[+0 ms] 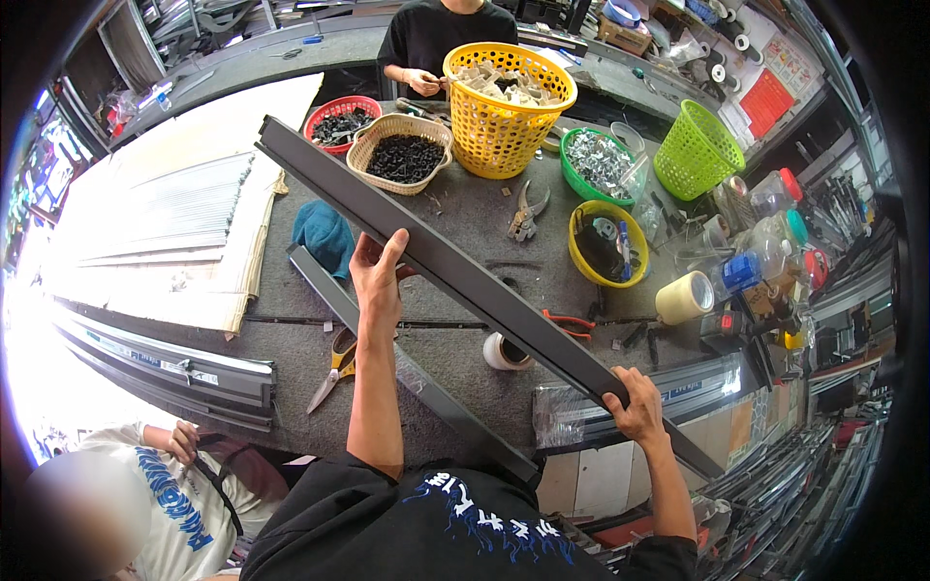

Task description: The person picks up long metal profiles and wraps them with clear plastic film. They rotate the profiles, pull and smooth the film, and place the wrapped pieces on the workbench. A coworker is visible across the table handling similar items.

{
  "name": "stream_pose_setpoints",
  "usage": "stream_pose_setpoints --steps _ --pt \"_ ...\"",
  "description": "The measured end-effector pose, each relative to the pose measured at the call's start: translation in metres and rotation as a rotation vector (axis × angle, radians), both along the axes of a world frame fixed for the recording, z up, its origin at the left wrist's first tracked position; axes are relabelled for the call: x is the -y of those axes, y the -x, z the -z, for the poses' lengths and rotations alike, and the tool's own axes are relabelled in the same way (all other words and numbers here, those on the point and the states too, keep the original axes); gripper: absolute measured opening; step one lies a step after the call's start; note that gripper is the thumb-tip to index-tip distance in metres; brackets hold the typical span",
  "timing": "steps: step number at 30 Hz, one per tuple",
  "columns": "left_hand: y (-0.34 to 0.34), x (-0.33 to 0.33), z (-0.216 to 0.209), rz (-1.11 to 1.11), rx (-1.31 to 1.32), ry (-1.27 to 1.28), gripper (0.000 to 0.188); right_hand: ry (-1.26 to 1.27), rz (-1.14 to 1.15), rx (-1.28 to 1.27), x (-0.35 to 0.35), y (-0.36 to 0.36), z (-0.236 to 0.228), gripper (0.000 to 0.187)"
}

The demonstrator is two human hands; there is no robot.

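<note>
Dark rail held up across the counter: your left hand grips mid-length, right hand clamps near the lower end. Looks mid-handling; second rail lies untouched below.

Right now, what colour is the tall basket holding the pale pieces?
Yellow; the basket shows best in the head view, at the bench's far side.

Both hands grip a long dark grey metal channel bar held slantwise above the table: left hand mid-length, right hand nearer its low end.
</note>
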State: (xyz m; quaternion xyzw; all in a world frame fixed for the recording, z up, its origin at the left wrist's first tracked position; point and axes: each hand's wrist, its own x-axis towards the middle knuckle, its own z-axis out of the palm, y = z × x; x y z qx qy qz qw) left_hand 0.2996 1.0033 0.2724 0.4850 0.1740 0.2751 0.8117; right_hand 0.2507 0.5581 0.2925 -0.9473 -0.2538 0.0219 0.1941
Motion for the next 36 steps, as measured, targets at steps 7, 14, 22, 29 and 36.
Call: stream_pose_setpoints --steps 7,14,22,29,36 --pt "0.004 0.007 -0.011 -0.032 -0.02 -0.291 0.045 -0.147 0.021 -0.183 -0.007 0.002 -0.008 0.04" --pt "0.003 0.017 -0.009 0.027 -0.067 -0.336 0.053 -0.131 0.096 -0.392 -0.011 0.006 -0.017 0.041" --pt "-0.006 0.02 0.008 0.094 -0.089 -0.061 0.051 -0.089 0.177 -0.412 0.002 0.013 -0.014 0.048" --pt "0.013 0.037 -0.022 0.068 0.128 0.15 0.041 -0.158 0.131 -0.402 0.01 0.041 -0.047 0.051" --pt "0.04 0.054 -0.013 -0.021 0.092 0.051 0.051 -0.06 0.168 -0.609 0.002 0.077 -0.061 0.052"
